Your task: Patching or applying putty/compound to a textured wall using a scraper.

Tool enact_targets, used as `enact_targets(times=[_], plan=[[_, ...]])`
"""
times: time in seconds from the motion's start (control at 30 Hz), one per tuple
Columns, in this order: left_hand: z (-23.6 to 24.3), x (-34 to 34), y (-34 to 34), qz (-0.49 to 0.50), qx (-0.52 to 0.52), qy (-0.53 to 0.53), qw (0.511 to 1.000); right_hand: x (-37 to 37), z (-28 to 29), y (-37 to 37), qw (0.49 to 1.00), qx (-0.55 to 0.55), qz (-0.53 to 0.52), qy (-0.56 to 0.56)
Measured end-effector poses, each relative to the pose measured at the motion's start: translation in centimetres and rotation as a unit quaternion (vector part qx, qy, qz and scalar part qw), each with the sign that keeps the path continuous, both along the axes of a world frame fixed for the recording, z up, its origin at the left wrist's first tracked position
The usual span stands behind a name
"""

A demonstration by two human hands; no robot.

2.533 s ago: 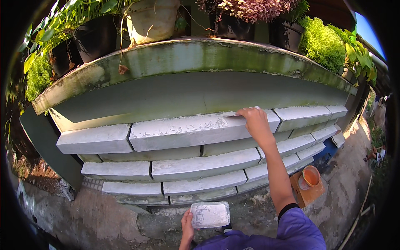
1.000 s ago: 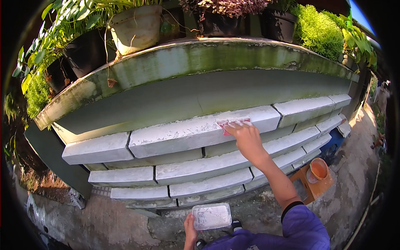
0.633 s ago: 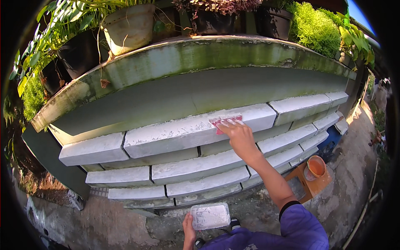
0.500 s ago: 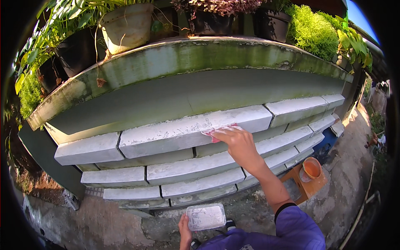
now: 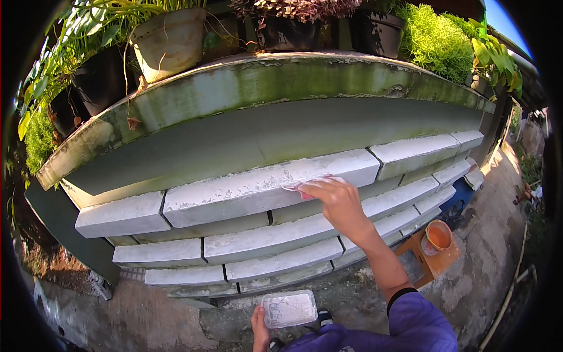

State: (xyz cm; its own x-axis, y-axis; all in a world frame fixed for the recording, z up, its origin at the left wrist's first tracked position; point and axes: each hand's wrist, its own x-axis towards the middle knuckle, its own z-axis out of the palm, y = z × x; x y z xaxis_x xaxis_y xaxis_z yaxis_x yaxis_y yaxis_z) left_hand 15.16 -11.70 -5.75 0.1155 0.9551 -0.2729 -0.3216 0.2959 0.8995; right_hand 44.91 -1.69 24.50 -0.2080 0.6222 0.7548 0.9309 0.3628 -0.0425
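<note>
In the head view, the right hand (image 5: 340,202) grips a pinkish-red flat scraper (image 5: 306,195) against the front edge of a long white block (image 5: 234,198) in the top row; the fingers cover most of the tool. Rough white coating lies on the block's top, left of the scraper. The left hand (image 5: 260,324) holds a shallow rectangular tray (image 5: 290,309) by its left side, low near the body; the tray is smeared white inside. The right forearm (image 5: 378,253) crosses in front of the lower rows of blocks (image 5: 270,239), hiding part of them. Above the top row juts a green-stained ledge (image 5: 281,83) bearing a pale pot (image 5: 168,47), dark pots (image 5: 378,35) and a bushy green plant (image 5: 440,47). To the right, an orange bucket (image 5: 439,235) rests on a brown stand (image 5: 448,259), near the forearm but apart from it.
</note>
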Motion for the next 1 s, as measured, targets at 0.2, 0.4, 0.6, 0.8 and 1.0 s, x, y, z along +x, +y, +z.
enact_targets(times=[0.2,0.4,0.6,0.8,1.0], plan=[[0.8,0.8,0.1,-0.021,-0.002,0.014,1.000,2.0,-0.6,3.0,0.992,-0.016,-0.125,0.001],[0.5,0.8,-0.2,0.000,-0.006,0.025,1.000,-1.7,0.2,0.3,0.999,0.008,0.046,-0.021],[0.7,1.3,-0.4,0.017,-0.013,0.022,1.000,0.1,0.0,3.6,0.997,-0.032,-0.059,0.029],[0.2,1.0,-0.3,0.000,-0.006,0.018,1.000,-4.6,-1.8,2.1,0.998,0.053,-0.006,-0.031],[0.6,0.5,0.0,-0.013,-0.012,0.002,1.000,-2.5,-1.0,4.4,0.995,0.099,-0.013,0.030]])
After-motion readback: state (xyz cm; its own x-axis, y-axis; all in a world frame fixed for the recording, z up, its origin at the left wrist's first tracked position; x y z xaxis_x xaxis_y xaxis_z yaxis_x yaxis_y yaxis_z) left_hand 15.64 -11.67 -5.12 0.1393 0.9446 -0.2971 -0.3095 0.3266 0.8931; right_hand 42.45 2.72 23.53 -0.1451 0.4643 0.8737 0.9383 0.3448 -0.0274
